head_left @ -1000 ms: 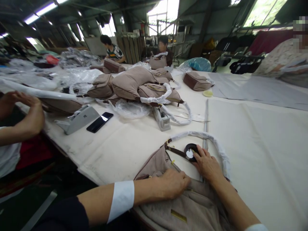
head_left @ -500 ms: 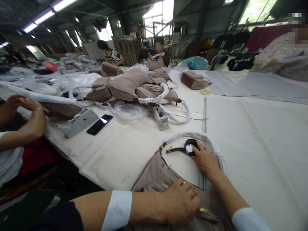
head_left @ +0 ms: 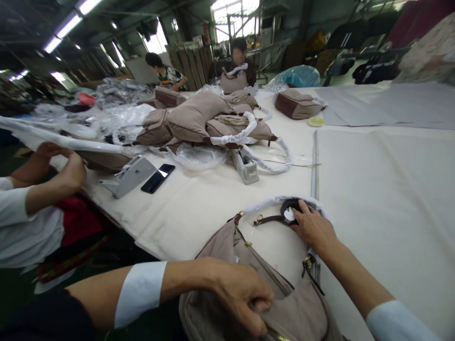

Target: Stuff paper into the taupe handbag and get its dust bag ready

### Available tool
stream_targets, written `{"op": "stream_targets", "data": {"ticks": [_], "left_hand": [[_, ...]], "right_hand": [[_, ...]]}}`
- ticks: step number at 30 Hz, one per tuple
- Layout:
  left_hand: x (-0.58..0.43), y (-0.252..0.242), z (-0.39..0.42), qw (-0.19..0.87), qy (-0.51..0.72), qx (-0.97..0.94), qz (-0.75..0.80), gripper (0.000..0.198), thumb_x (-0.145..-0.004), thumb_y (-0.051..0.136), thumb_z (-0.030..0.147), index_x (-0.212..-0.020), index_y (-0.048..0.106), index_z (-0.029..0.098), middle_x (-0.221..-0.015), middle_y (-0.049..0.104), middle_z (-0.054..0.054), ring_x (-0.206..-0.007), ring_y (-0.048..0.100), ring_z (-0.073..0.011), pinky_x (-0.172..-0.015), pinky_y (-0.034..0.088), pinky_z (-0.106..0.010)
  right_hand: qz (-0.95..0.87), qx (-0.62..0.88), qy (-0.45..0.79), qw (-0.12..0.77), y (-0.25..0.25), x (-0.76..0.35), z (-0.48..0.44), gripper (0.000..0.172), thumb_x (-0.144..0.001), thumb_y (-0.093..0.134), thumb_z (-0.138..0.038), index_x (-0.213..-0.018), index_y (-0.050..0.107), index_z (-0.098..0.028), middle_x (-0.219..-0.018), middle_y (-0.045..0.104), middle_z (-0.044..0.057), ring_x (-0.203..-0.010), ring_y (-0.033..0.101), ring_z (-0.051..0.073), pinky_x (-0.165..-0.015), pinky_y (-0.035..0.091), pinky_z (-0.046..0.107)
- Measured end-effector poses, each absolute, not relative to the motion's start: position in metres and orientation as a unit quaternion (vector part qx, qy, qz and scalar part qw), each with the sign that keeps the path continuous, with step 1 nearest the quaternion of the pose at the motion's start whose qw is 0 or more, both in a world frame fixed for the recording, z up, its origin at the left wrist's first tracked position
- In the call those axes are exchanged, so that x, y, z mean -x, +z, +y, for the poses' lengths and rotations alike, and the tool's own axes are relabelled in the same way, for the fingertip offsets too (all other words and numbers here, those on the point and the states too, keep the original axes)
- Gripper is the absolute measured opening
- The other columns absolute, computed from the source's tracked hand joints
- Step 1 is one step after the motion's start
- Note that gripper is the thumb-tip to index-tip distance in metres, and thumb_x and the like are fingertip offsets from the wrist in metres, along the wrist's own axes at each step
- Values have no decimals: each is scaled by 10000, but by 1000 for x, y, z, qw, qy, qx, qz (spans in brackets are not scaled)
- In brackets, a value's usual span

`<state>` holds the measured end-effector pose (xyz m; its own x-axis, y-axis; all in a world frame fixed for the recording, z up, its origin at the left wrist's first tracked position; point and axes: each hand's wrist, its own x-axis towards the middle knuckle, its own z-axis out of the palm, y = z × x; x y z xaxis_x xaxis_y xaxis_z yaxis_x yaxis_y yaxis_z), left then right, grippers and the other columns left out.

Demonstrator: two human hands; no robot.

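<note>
A taupe handbag (head_left: pixel 216 255) lies in front of me at the table's near edge, its top zipper running along the opening. Its handle (head_left: pixel 265 204), wrapped in white, arches beyond the opening. Within that arch is a rolled dark brown strap (head_left: pixel 288 204) with a round white piece on it, and my right hand (head_left: pixel 316 229) has its fingers closed on the roll. My left hand (head_left: pixel 241 296) rests over the bag's front, fingers curled in near a gold-toothed zipper (head_left: pixel 279 334). What those fingertips hold is hidden.
A grey tape dispenser (head_left: pixel 245 168), a phone (head_left: pixel 158 178) and a second dispenser (head_left: pixel 131 177) stand beyond the bag. Behind them are piled taupe bags (head_left: pixel 195 116) and clear plastic. At left, a co-worker's hands (head_left: pixel 67 166) are by another bag. Others are farther back.
My left hand has shifted left and down over the bag's front, baring more of the top zipper. My right hand stays on the rolled strap. The view has shifted slightly.
</note>
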<state>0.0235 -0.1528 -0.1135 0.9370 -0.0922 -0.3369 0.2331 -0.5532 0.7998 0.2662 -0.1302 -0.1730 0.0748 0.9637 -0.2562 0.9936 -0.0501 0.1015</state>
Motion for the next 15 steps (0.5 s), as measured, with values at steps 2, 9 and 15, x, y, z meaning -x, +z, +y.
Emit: {"op": "stream_targets", "data": {"ticks": [2,9,15], "left_hand": [[-29,-108,-148,450,-140,-881,38,333,-698,662,230,-650,333,207,-603,422,65,-546,421,-87,-483,344,-202],[-42,-36,-111,57,-64,-993,-87,130,-771,607,312,-714,544,213,-769,614,0,-669,533,-162,-519,346,-323],[-10,-38,-62,4,-16,-1000,-24,345,-883,465,519,-850,549,186,-701,619,-31,-654,531,-184,-603,357,-348]], "right_hand": [[681,-716,-71,134,-168,-261,-134,358,-885,534,-307,-1220,586,-193,-1508,264,117,-1039,572,328,-733,521,403],[705,-685,-141,118,-143,-211,-136,219,-837,583,-296,-955,692,-147,-1124,571,155,-834,663,305,-678,525,402],[736,-649,-193,-7,-145,-187,-133,392,-916,469,-401,-1259,535,-224,-1321,503,95,-1012,632,217,-840,502,303]]}}
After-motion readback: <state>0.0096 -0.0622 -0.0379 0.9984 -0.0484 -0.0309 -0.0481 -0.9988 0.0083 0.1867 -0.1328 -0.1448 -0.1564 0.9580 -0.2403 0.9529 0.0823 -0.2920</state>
